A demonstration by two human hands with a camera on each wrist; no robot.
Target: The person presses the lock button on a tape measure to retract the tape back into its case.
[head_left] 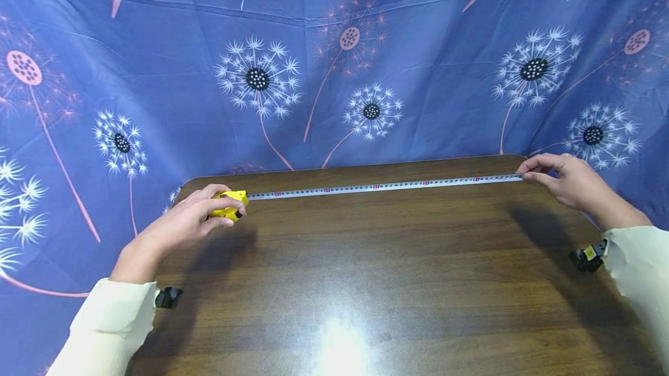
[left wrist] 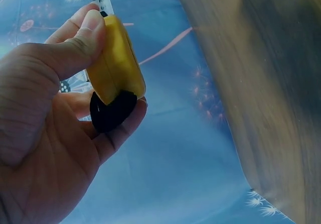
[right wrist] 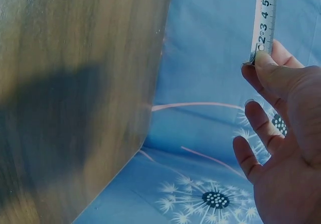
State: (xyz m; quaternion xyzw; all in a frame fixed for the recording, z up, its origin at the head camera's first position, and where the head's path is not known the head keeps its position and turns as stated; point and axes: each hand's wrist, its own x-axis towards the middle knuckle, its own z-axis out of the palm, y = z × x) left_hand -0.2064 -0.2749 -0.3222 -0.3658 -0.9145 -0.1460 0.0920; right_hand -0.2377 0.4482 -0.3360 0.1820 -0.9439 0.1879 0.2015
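Observation:
My left hand point(head_left: 195, 215) grips the yellow case of a tape measure point(head_left: 230, 204), thumb on one side and fingers on the other. In the left wrist view the case point(left wrist: 116, 61) stands on edge, with a black strap point(left wrist: 113, 113) at its lower end. From it a white metal blade point(head_left: 376, 187) with black and red numbers runs nearly straight across to the right. My right hand point(head_left: 569, 181) pinches the blade's free end between thumb and forefinger; its other fingers are spread in the right wrist view. The end hook point(right wrist: 249, 63) shows right at the fingertips.
Below the blade lies a brown wooden tabletop point(head_left: 366, 260) with rounded far corners and a bright glare near its front. A blue cloth point(head_left: 308, 62) printed with dandelions hangs behind and around it. Small black cameras point(head_left: 168, 297) sit at both wrists, by the pale sleeves.

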